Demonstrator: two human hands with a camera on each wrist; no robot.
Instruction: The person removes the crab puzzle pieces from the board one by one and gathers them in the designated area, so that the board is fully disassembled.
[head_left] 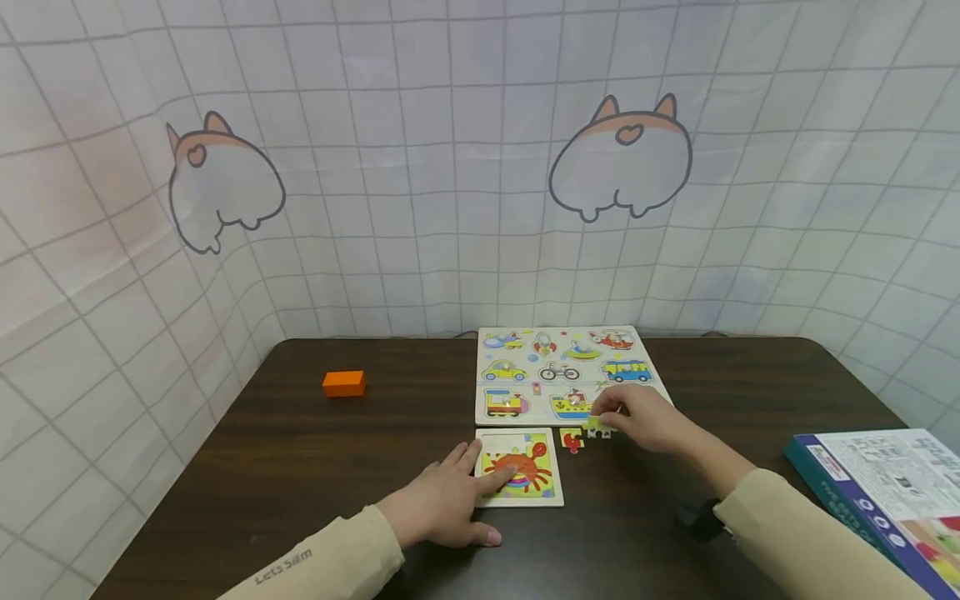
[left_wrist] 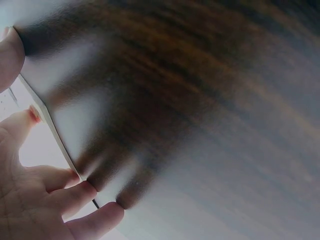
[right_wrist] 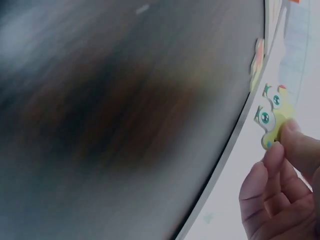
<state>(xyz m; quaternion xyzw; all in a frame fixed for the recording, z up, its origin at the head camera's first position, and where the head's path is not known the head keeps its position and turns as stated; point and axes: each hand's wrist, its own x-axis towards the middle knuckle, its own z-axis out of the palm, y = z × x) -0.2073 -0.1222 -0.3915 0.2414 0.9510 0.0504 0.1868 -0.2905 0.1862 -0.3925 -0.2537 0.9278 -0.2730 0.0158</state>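
Observation:
A small square crab puzzle (head_left: 536, 479) in a pale frame lies on the table. My left hand (head_left: 446, 500) rests on its left side with fingers spread, one fingertip on the red crab picture. In the left wrist view, the fingers (left_wrist: 77, 197) lie along the board's edge. My right hand (head_left: 645, 417) pinches a yellow-green jigsaw piece (right_wrist: 281, 116) printed with two eyes between thumb and fingertips. It holds the piece by the front edge of the larger board. A red and yellow jigsaw piece (head_left: 572, 440) lies between the crab puzzle and the right hand.
Behind the hands lies a large white vehicle puzzle board (head_left: 530, 417) with several picture pieces. An orange block (head_left: 344, 384) sits at the left of the dark table (head_left: 300, 467). A flat box (head_left: 877, 475) is at the right edge. A grid-patterned curtain (head_left: 420, 167) hangs behind.

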